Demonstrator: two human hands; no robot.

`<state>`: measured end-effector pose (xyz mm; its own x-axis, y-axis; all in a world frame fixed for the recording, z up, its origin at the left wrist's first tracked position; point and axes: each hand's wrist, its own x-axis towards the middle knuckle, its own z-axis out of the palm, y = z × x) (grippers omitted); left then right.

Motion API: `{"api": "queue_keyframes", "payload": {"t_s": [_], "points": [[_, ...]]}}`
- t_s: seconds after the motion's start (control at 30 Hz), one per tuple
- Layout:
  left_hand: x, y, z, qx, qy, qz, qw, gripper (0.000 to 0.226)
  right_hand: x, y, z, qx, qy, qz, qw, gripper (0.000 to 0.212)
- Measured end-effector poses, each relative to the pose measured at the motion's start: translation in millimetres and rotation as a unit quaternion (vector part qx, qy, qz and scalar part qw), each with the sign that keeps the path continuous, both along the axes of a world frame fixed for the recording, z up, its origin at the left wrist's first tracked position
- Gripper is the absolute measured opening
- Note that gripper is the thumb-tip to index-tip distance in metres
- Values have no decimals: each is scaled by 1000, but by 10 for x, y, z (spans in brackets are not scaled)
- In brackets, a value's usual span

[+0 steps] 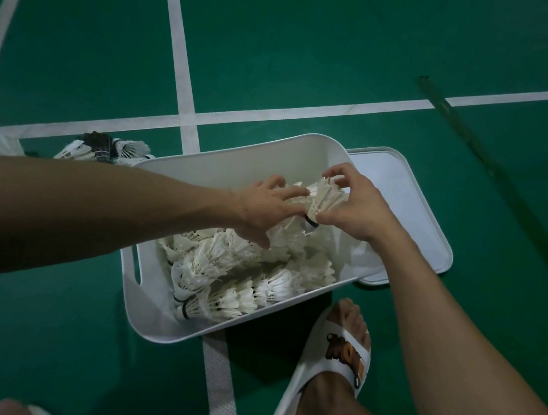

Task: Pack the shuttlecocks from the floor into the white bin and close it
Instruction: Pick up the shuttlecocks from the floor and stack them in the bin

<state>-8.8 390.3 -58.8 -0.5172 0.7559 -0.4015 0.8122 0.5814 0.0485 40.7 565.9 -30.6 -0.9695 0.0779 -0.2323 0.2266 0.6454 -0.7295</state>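
The white bin [149, 309] sits on the green floor [320, 40]. It is about half full of shuttlecocks [223, 270]. The 2 hands are over it. The left hand [258, 209] and the right hand [355, 210] have their fingers curled round 1 bunch [322, 197] of feathers, near the bin's 1 o'clock corner. Most of the packing looks done. Some loose shuttlecocks [107, 150] wait on the floor at the bin's 10 o'clock. The lid [421, 208] lies flat at 3 o'clock, so the bin is not closed yet.
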Motion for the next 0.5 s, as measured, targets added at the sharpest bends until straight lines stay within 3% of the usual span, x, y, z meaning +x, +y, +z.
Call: {"api": "queue_keyframes", "payload": {"t_s": [0.27, 0.5], "points": [[5, -146, 39, 23, -10, 33, 999, 84, 6, 11, -12, -22, 9, -38, 999, 64], [-9, -204, 83, 52, -41, 56, 996, 65, 53, -107, -200, 62, -24, -7, 998, 68]]}}
